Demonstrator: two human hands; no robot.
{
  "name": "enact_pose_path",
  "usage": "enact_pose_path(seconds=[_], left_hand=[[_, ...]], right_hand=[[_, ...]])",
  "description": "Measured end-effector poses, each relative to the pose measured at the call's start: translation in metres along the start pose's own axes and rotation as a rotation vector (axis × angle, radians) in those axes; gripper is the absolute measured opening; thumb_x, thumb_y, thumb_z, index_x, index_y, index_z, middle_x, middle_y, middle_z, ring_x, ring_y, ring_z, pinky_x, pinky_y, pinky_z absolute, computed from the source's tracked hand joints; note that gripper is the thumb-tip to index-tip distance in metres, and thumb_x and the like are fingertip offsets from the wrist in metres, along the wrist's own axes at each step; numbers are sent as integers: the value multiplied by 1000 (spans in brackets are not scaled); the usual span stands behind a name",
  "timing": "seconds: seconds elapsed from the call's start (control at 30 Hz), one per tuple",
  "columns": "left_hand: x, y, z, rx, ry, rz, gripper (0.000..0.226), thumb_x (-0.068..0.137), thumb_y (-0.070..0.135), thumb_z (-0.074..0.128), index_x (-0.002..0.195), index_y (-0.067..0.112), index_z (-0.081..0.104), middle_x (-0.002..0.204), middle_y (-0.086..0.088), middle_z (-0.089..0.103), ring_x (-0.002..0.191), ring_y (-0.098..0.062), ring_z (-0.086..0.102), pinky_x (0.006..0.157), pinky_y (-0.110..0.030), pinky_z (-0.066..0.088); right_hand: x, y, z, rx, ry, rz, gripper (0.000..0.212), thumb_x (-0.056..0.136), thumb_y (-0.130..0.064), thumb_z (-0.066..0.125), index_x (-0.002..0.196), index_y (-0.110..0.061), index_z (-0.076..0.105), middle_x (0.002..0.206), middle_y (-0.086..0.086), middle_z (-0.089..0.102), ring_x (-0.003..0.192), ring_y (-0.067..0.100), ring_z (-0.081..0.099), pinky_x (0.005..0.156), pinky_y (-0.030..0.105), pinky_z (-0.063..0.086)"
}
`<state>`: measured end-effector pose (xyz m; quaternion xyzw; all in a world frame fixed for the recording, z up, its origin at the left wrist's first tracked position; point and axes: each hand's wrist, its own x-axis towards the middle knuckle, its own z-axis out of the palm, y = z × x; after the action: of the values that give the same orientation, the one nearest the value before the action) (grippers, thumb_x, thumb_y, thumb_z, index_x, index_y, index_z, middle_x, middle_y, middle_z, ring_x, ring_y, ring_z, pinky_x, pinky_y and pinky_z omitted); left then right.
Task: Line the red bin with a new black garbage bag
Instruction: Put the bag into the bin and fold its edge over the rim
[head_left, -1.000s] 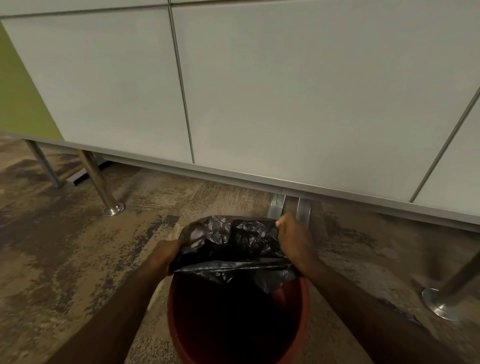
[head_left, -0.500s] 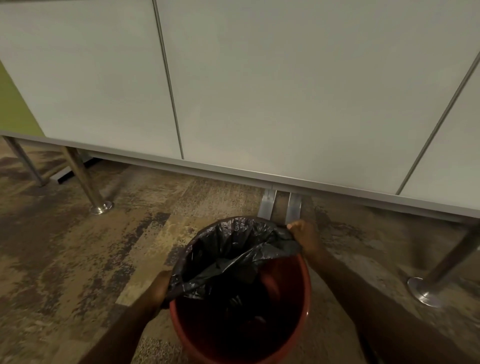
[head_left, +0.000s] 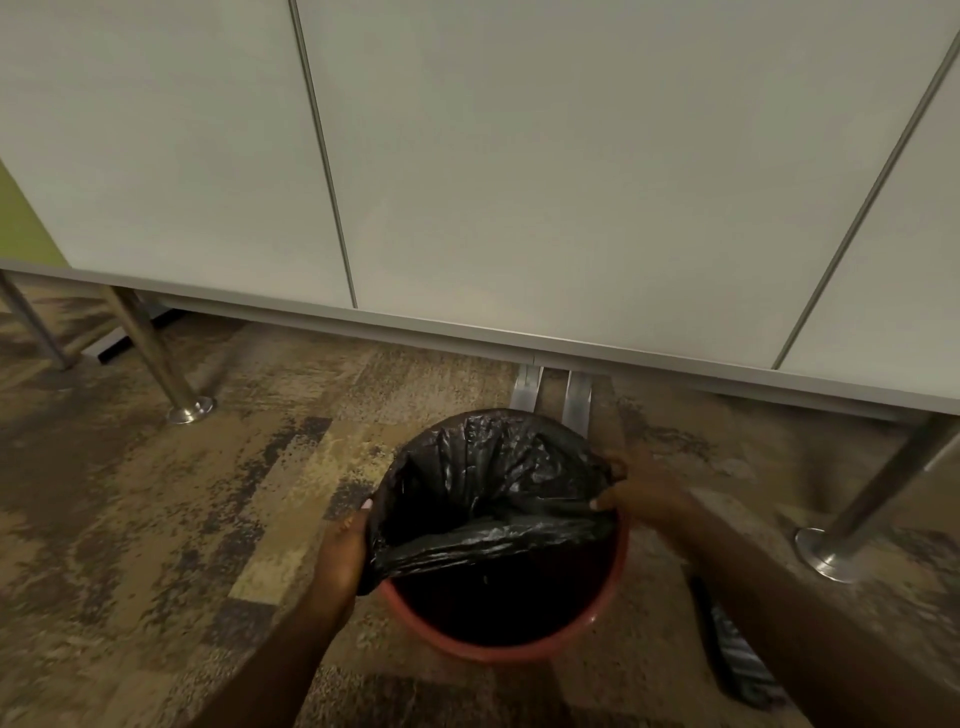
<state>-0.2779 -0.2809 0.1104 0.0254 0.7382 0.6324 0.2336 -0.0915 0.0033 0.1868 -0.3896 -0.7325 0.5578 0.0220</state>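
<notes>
A round red bin stands on the carpet just in front of me. A black garbage bag hangs inside it, its mouth folded over the far rim and the left side. The near rim of the bin shows bare red. My left hand grips the bag's edge at the bin's left side. My right hand pinches the bag's edge at the right rim. The bag's near edge stretches slack across the opening between my two hands.
White cabinet panels on a low base fill the view behind the bin. Metal legs stand at the left and right. Two metal brackets sit right behind the bin. A dark striped item lies on the carpet by my right arm.
The bag has gone from a bunched bundle above the bin to an open mouth over the far rim. My hands have moved apart to the bin's left and right sides.
</notes>
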Motion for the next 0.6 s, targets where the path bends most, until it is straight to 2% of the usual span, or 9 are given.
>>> enact_pose_path(seconds=[0.07,0.13,0.2,0.27,0.3,0.43,0.5,0.57,0.6], left_hand=[[-8,0,1,-31,0,28,49,103,45,40,102,11,76,99,-17,77,93,-34,73,85,-42,56],[-12,-2,2,-28,-25,51,51,103,46,39,108,11,75,103,-17,77,97,-34,74,90,-46,57],[-15,-5,5,-10,-21,63,49,103,43,42,110,7,75,98,-15,78,94,-34,75,83,-41,61],[-21,-9,10,-33,-6,54,47,102,41,44,109,8,76,94,-10,78,88,-29,76,70,-31,61],[-25,-12,14,-54,-2,46,47,102,43,43,109,10,76,96,-11,78,87,-29,76,71,-32,61],[-41,-22,30,-168,94,-36,57,100,51,42,111,6,75,103,-19,76,94,-35,74,88,-48,59],[-46,-25,37,-230,139,-67,62,99,53,41,111,2,73,107,-25,74,99,-41,72,92,-58,56],[-51,-26,44,-279,170,-70,66,99,55,37,113,1,72,110,-27,73,102,-44,71,93,-60,55],[-53,-25,48,-303,180,-72,67,99,57,35,116,2,71,112,-27,72,103,-44,70,93,-60,55]], right_hand=[[-3,12,-1,127,-10,-1,50,80,15,62,120,-16,63,114,8,70,91,17,70,66,27,56],[-5,21,-4,256,-9,-7,46,87,15,56,123,-12,64,109,10,73,83,16,75,59,23,58],[-5,29,-4,286,27,-26,41,93,10,51,128,-8,63,111,14,73,89,20,74,57,21,57],[-3,35,-1,337,85,-29,39,98,6,46,132,-6,61,118,17,70,100,26,69,64,25,57],[-2,37,1,363,116,-27,38,100,4,44,133,-6,60,118,17,70,101,28,68,67,27,56],[2,44,4,374,233,-48,37,100,3,42,127,-6,66,111,15,74,98,30,71,67,28,57],[4,46,6,304,306,-84,37,97,6,45,121,-6,70,102,13,76,94,34,73,69,35,60],[7,47,8,196,389,-148,35,93,8,49,112,-7,75,84,5,78,81,31,75,66,37,62],[7,48,9,134,419,-187,33,92,9,51,107,-8,76,74,-2,77,70,23,75,60,31,62]])
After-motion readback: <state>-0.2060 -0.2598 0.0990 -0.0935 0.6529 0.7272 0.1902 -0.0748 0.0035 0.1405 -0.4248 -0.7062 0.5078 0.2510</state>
